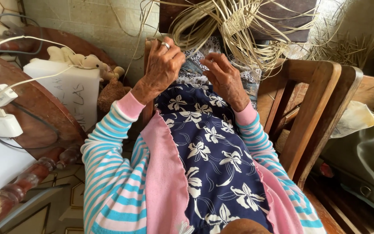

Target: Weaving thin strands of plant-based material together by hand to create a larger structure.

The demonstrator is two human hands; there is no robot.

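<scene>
Across the lower middle of the frame spreads the person's lap, covered by a navy dress with white flowers (208,151) and framed by pink-edged sleeves striped in turquoise and white. At right stands a wooden chair (312,108), and at left a round dark wooden worktop (35,108) carries a white box (72,89), white chargers with cables (5,125) and a small plush toy (87,61). Toward the upper middle, a loose bundle of pale straw strips (204,26) fans out, and at its centre sits a small woven patch (235,22), the only plaited part that shows; most strips hang free, so the weaving looks to be at an early stage with much left to braid. Just below, the left hand (163,65), wearing a ring, is curled closed, apparently pinching strips at the fingertips, though the exact grip is hidden. The right hand (224,78) is half-curled beside it, fingers bent toward the same strands; whether it clasps any cannot be told from this view.
</scene>
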